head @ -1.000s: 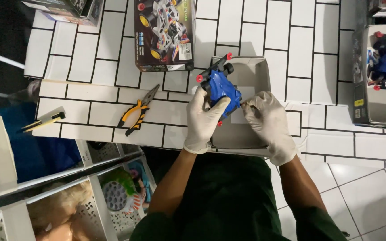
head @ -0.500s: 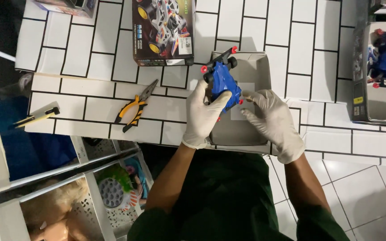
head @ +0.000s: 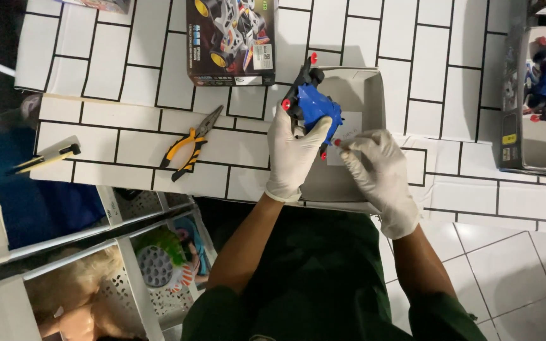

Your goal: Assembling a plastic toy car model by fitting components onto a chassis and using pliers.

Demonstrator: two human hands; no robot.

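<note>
Head view, looking straight down: a blue toy car (head: 314, 107) with black wheels and small red parts sits in our gloved left hand (head: 293, 151), whose fingers are wrapped around its body, holding it above the left edge of a shallow grey tray (head: 369, 95). Our gloved right hand (head: 377, 170) is just right of the car, thumb and forefinger pinched together at the car's near right corner; whether they grip a small part we cannot tell. The tray rests on a white-tiled counter (head: 134, 145). Left of the left hand lie orange-handled pliers (head: 189, 150), and farther left, near the counter's edge, a yellow-and-black utility knife (head: 42, 158). Far of the hands, a printed toy-car box (head: 232, 41) lies flat. At the far right stands an open box (head: 538, 107) holding another blue toy. Near left, white shelving (head: 121, 252) holds packaged toys.
</note>
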